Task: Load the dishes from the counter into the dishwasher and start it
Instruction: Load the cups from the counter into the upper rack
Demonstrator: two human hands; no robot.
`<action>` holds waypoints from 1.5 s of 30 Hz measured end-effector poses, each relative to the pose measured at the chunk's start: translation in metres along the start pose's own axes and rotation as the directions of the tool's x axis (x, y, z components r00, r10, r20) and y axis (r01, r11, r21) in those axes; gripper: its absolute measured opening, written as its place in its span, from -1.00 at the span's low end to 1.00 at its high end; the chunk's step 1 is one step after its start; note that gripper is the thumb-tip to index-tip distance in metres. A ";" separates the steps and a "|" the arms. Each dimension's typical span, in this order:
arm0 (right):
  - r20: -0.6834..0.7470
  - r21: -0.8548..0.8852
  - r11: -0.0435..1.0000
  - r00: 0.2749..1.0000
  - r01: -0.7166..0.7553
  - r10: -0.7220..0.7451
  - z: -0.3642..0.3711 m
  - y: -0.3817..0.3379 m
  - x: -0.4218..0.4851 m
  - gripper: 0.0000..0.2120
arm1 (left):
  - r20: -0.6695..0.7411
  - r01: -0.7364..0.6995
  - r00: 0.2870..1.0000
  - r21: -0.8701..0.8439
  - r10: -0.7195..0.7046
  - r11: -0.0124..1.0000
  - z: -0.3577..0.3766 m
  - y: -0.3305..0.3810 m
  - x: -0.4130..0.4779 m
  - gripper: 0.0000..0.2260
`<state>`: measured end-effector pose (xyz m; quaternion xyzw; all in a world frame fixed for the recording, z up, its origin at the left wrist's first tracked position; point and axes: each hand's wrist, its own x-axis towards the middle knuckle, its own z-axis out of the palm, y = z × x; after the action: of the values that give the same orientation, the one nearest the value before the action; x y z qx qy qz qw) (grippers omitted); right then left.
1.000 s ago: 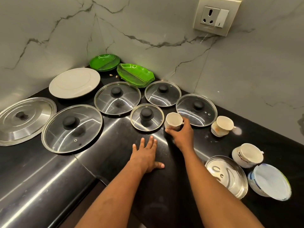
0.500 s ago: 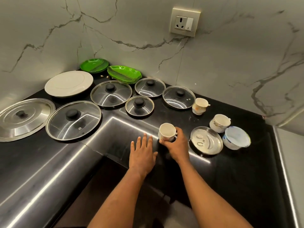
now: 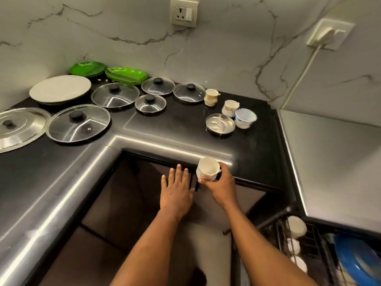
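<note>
The right hand (image 3: 221,185) wraps a white teacup (image 3: 207,169) around its side, held off the counter edge (image 3: 165,141). At its 9 o'clock, the left hand (image 3: 176,193) hovers flat, fingers spread, empty.

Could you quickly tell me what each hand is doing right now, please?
Left hand: open, fingers spread, holding nothing.
Right hand: closed around a small white ceramic cup.
</note>
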<state>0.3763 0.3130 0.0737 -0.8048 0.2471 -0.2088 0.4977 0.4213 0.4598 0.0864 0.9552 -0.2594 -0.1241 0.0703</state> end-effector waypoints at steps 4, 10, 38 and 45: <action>-0.047 -0.014 0.996 0.995 -0.085 0.085 -0.058 0.032 -0.054 -0.35 | 0.054 -0.081 0.995 -0.011 0.082 0.997 0.028 0.052 -0.043 -0.40; -0.098 0.021 0.982 0.977 -0.188 0.189 -0.140 0.090 -0.120 -0.33 | 0.130 -0.157 0.979 0.004 0.155 0.988 0.080 0.133 -0.095 -0.40; 0.101 -0.712 0.637 0.855 -0.296 0.509 -0.286 0.350 -0.351 -0.24 | 0.514 -0.322 0.796 -0.085 0.319 0.943 0.326 0.305 -0.260 -0.44; 0.070 -0.761 0.622 0.929 -0.186 0.363 -0.249 0.373 -0.355 -0.53 | 0.438 -0.303 0.838 -0.123 0.326 0.945 0.343 0.302 -0.265 -0.44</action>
<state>-0.1203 0.2115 -0.1916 -0.9068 0.3751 0.0778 0.1761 -0.0378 0.3133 -0.1294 0.8421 -0.4186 -0.3363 0.0506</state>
